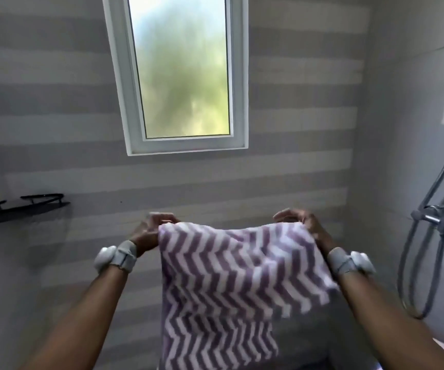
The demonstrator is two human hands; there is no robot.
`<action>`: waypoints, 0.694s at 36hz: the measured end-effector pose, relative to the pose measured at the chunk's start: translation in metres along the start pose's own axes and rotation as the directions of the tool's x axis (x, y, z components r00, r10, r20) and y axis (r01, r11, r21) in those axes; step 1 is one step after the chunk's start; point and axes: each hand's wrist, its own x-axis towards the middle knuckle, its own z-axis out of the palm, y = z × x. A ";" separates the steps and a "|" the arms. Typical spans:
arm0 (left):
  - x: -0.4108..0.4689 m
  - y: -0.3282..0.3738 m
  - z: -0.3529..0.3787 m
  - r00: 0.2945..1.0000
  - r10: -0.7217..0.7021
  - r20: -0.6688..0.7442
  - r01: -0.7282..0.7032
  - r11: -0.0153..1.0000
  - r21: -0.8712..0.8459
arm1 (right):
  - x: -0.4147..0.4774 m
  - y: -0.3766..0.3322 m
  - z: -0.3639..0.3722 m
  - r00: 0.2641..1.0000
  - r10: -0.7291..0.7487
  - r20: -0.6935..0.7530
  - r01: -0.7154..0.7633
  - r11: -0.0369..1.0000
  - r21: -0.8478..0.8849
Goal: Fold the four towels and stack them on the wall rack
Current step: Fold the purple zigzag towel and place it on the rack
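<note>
Towel [231, 276] hangs below the window [186, 76], top corners pinched: your left hand [150, 231] clamps one, right hand [303, 222] the other. Hold the top edge taut and level, then bring corners together squarely so hems match. Rack [20, 206] sits low left of the window.

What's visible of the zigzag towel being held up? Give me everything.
The towel is soft, fleecy-looking cloth in a purple-and-white zigzag pattern. It hangs in the air, spread by its top edge, which sags slightly between the corners. The left hand pinches the top left corner, the right hand the top right. The right side ends higher than the left; the bottom runs out of frame.
</note>
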 end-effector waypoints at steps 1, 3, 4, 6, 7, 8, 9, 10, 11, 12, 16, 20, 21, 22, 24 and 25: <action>-0.002 0.008 0.004 0.999 0.029 -0.044 -0.029 0.999 0.017 | -0.001 -0.006 -0.001 0.998 -0.046 -0.043 0.045 0.999 -0.020; 0.004 0.017 0.001 0.979 0.016 -0.201 -0.036 0.994 -0.099 | -0.002 -0.031 -0.006 0.973 -0.148 -0.175 0.142 0.989 -0.047; 0.004 0.015 -0.002 0.972 0.019 -0.235 -0.055 0.987 -0.149 | -0.003 -0.041 -0.008 0.962 -0.186 -0.202 0.187 0.982 -0.014; 0.008 -0.001 -0.012 0.971 -0.102 -0.217 0.064 0.983 -0.175 | -0.006 -0.045 -0.017 0.979 -0.149 -0.140 0.130 0.982 -0.135; 0.009 -0.007 -0.019 0.971 -0.182 -0.158 0.160 0.977 -0.141 | -0.002 -0.040 -0.022 0.993 -0.064 -0.103 0.041 0.976 -0.214; 0.006 -0.013 -0.022 0.975 -0.198 -0.100 0.188 0.976 -0.108 | -0.004 -0.033 -0.023 0.999 0.020 -0.037 -0.027 0.974 -0.226; 0.003 -0.004 -0.026 0.987 -0.151 -0.062 0.147 0.987 -0.058 | -0.002 -0.031 -0.024 1.000 0.024 -0.020 -0.028 0.970 -0.241; 0.004 0.008 -0.028 0.998 -0.053 -0.030 0.052 0.998 -0.024 | 0.000 -0.035 -0.023 0.998 -0.059 -0.023 0.051 0.966 -0.252; 0.003 0.017 -0.030 1.000 -0.002 -0.023 0.002 1.000 0.001 | 0.001 -0.036 -0.021 0.990 -0.131 -0.059 0.112 0.960 -0.258; 0.007 0.028 -0.029 0.999 0.047 -0.011 -0.048 0.998 -0.035 | 0.004 -0.039 -0.018 0.975 -0.197 -0.101 0.174 0.964 -0.200; 0.013 0.042 -0.032 0.999 0.036 -0.001 -0.036 0.996 -0.086 | 0.010 -0.041 -0.006 0.988 -0.154 0.017 0.155 0.978 -0.142; 0.014 0.049 -0.037 0.996 0.090 -0.025 -0.092 0.993 -0.074 | 0.018 -0.027 -0.006 0.975 -0.220 -0.026 0.204 0.938 -0.282; 0.014 0.047 -0.040 0.994 0.096 -0.046 -0.100 0.990 -0.100 | 0.019 -0.028 -0.006 0.959 -0.260 -0.114 0.224 0.941 -0.255; 0.015 0.044 -0.039 0.994 0.099 -0.050 -0.105 0.985 -0.140 | 0.018 -0.028 -0.008 0.944 -0.286 -0.166 0.249 0.945 -0.214; 0.016 0.045 -0.041 0.995 0.089 -0.039 -0.095 0.978 -0.187 | 0.019 -0.029 -0.005 0.940 -0.329 -0.093 0.298 0.921 -0.251; 0.017 0.045 -0.040 0.996 0.082 -0.025 -0.085 0.978 -0.192 | 0.018 -0.030 -0.004 0.942 -0.337 0.009 0.319 0.885 -0.339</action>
